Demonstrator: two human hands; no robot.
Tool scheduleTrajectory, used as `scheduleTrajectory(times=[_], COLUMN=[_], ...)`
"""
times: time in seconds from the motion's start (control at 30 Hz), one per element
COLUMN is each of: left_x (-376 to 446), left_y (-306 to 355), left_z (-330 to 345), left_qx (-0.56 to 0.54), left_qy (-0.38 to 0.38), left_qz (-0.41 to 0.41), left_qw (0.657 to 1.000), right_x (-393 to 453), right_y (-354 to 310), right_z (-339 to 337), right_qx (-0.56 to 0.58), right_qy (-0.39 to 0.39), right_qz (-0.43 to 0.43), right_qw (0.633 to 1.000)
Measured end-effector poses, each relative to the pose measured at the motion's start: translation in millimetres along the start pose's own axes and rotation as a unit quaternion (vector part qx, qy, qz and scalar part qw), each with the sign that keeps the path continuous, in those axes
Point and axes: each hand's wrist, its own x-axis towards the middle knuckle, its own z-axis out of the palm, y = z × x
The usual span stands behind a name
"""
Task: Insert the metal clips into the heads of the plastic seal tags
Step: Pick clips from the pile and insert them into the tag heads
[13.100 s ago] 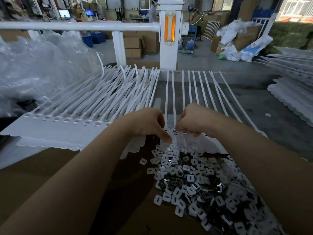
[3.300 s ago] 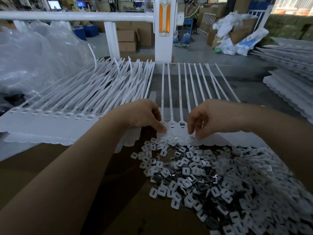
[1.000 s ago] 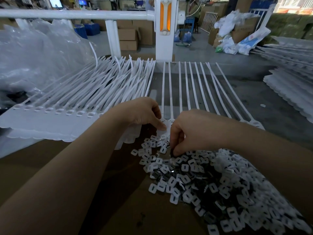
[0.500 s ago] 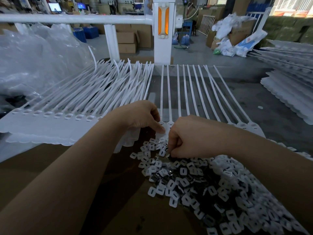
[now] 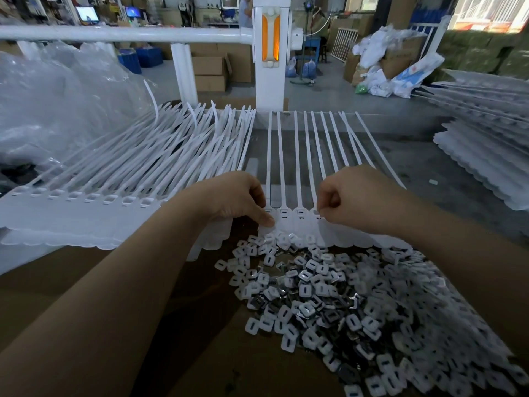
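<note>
Left hand: the left hand point(image 5: 239, 200) lies knuckles-up on the near end of the strip of seal tags point(image 5: 297, 217); fingers curled, thumb stretched flat and pressing the white plastic just left of the first exposed tag head; it presses rather than pinches.
Right hand: the right hand point(image 5: 350, 200) is curled into a loose fist at the right end of the exposed heads; fingertips pinched together at the fourth head from the left; whether a clip sits between them cannot be told, the fingers hide it.
Tag heads: three heads lie bare between the two hands, each showing a small dark slot; their long tails run straight away toward the white post point(image 5: 270, 53).
Metal clips: the loose pile of metal clips point(image 5: 329, 296) lies on the brown cardboard surface point(image 5: 100, 267), just nearer than the tag strip and below both hands; neither hand touches the pile.
Other stock: a fanned stack of tag strips point(image 5: 128, 173) lies left of the left hand; clear plastic bags point(image 5: 51, 104) sit far left; further stacked strips point(image 5: 486, 138) lie well apart at right.
</note>
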Motion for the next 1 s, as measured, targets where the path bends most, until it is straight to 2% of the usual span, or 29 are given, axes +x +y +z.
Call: scheduleTrajectory(times=[0.13,0.3,0.47,0.67,1.0], left_x=[1,2,3,5,4], left_y=[1,-1,-2,-4,-3], left_z=[0,0,0,1,1], left_qx=[0.000,-0.010,-0.011,-0.012,-0.013], left_qy=[0.000,-0.002,0.000,0.004,0.006], left_qz=[0.002,0.000,0.000,0.002,0.002], left_qw=[1.000,1.000,1.000,1.000,1.000], right_x=[-4,-2,-1,3,11], right_y=[8,18,15,3,-5], right_z=[-2,-12,-11,-3,-2], right_qx=[0.026,0.102,0.126,0.071,0.033], right_qy=[-0.052,-0.027,-0.065,-0.102,-0.146], right_qz=[0.009,0.063,0.074,0.067,0.112], right_qw=[0.998,0.992,0.987,0.990,0.982])
